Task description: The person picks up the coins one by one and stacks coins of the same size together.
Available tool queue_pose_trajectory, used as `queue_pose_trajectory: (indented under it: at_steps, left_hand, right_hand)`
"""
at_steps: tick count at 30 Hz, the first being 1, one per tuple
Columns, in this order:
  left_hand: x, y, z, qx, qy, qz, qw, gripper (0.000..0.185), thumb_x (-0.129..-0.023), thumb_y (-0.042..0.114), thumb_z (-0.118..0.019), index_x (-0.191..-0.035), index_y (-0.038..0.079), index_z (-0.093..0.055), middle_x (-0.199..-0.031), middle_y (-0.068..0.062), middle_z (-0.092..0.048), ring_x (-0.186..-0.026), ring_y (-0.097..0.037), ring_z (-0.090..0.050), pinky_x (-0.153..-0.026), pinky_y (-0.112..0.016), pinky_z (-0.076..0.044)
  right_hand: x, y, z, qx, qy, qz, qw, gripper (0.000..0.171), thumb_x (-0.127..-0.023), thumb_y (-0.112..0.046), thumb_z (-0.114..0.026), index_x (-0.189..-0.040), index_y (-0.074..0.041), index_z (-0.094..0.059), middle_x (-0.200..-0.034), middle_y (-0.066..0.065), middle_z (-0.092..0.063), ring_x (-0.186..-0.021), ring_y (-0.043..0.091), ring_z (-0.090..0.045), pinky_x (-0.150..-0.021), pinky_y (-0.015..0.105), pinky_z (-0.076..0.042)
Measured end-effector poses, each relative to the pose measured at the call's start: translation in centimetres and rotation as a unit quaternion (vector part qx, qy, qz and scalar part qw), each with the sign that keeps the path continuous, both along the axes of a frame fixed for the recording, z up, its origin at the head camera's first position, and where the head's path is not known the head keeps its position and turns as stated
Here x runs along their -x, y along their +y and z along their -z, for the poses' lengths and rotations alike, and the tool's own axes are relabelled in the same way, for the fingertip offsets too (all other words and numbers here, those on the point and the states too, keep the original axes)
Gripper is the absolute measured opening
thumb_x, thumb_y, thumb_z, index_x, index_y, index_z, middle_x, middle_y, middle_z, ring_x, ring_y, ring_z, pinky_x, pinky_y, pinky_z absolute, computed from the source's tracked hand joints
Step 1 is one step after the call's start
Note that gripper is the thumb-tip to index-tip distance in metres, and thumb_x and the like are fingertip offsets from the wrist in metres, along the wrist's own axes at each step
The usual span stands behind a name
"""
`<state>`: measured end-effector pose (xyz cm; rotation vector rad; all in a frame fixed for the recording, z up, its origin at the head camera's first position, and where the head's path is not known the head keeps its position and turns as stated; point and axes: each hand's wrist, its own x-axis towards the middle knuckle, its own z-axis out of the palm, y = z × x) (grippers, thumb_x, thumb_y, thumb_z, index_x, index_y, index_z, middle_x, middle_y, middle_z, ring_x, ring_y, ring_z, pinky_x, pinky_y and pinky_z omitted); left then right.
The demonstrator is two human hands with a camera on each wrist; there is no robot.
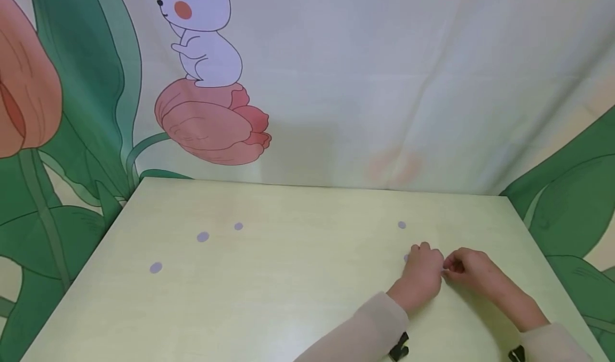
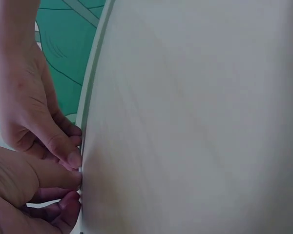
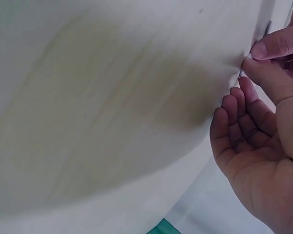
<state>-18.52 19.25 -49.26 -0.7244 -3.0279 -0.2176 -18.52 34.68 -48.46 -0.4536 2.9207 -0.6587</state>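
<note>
My two hands meet over the right part of the pale yellow-green table (image 1: 298, 276). The left hand (image 1: 423, 274) has its fingers curled, and the right hand (image 1: 468, 270) faces it, fingertips together. Between them they pinch a thin small grey disc (image 3: 241, 69), seen only edge-on in the right wrist view. In the left wrist view the right hand's fingertips (image 2: 71, 157) press against the left thumb (image 2: 58, 176). Another grey disc (image 1: 405, 257) lies partly hidden behind the left hand. One more disc (image 1: 401, 225) lies just beyond the hands.
Three more grey discs lie on the left half of the table: one (image 1: 238, 226), one (image 1: 203, 237) and one (image 1: 156, 267). A printed cloth backdrop (image 1: 336, 84) with a rabbit and tulips hangs behind the table's far edge.
</note>
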Motion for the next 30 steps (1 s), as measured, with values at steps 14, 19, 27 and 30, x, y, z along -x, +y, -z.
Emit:
queue_pose_trajectory:
  at_steps: [14,19,27,30]
  left_hand:
    - [0.1,-1.0,-0.8,0.007,-0.006,-0.028,0.9996,0.007,-0.095,0.032,-0.072,-0.089,0.027,-0.07,-0.088,0.007,-0.057,-0.081,-0.012,-0.049,-0.07,-0.026,-0.04]
    - [0.9,-2.0,-0.7,0.0,-0.025,-0.024,0.9994,0.013,-0.095,0.028,-0.071,-0.084,0.024,-0.067,-0.086,0.007,-0.056,-0.079,-0.012,-0.048,-0.069,-0.025,-0.04]
    - [1.7,-3.6,-0.8,-0.03,-0.064,-0.001,0.9975,0.024,-0.092,0.027,-0.074,-0.072,0.019,-0.064,-0.082,0.005,-0.054,-0.077,-0.012,-0.047,-0.069,-0.025,-0.04]
    - [1.8,-4.2,-0.4,-0.032,-0.075,0.002,0.9966,0.03,-0.092,0.027,-0.074,-0.066,0.019,-0.061,-0.077,0.005,-0.051,-0.074,-0.012,-0.045,-0.066,-0.025,-0.038]
  right_hand:
    - [0.3,-0.6,-0.9,-0.001,-0.018,-0.016,1.0,0.01,-0.085,-0.008,-0.079,-0.087,-0.003,-0.071,-0.079,-0.003,-0.064,-0.072,0.01,-0.054,-0.064,0.026,-0.049]
    - [0.8,-1.3,-0.8,0.005,-0.004,-0.043,0.999,0.01,-0.085,-0.009,-0.08,-0.085,-0.005,-0.071,-0.078,-0.004,-0.062,-0.071,0.007,-0.053,-0.064,0.026,-0.049]
    - [0.8,-2.5,-0.9,0.024,-0.015,-0.052,0.998,0.011,-0.084,-0.007,-0.08,-0.085,-0.003,-0.07,-0.079,-0.003,-0.062,-0.071,0.008,-0.052,-0.064,0.025,-0.048]
    - [0.8,-2.9,-0.6,0.027,-0.02,-0.061,0.998,0.011,-0.084,-0.006,-0.08,-0.086,-0.002,-0.069,-0.079,-0.003,-0.062,-0.071,0.007,-0.052,-0.063,0.025,-0.048]
